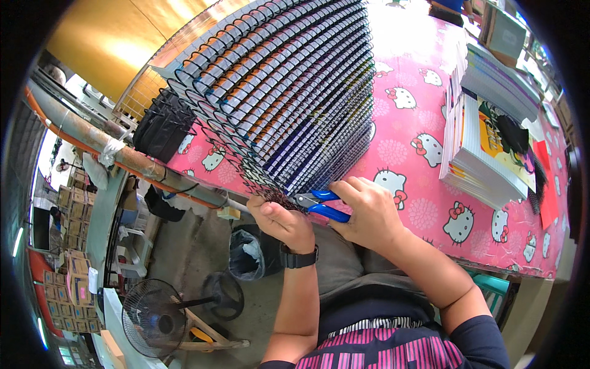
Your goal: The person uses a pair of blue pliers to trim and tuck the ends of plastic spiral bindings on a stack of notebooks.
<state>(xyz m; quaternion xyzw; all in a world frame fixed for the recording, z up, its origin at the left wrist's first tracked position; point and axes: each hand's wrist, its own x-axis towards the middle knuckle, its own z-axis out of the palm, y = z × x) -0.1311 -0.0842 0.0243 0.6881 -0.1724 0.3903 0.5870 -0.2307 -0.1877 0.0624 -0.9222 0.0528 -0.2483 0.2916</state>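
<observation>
A tall stack of spiral-bound notebooks [295, 104] with black coils rises in front of me on the pink table. My right hand [367, 208] grips blue-handled pliers [329, 204], whose metal jaws reach the coil ends at the stack's near lower corner. Right beside the jaws, my left hand [283, 222] is at the same corner, thumb up and fingers curled against the coil ends. What those fingers pinch is mostly hidden. A black band circles my left wrist.
The pink table [424, 209] has a cat-print cover. Stacked books [485, 147] stand at right beside a red sheet [544, 184]. A black bundle [165, 126] lies left of the notebooks. Below are a lined bin [247, 252], a fan [157, 317] and cardboard boxes [70, 289].
</observation>
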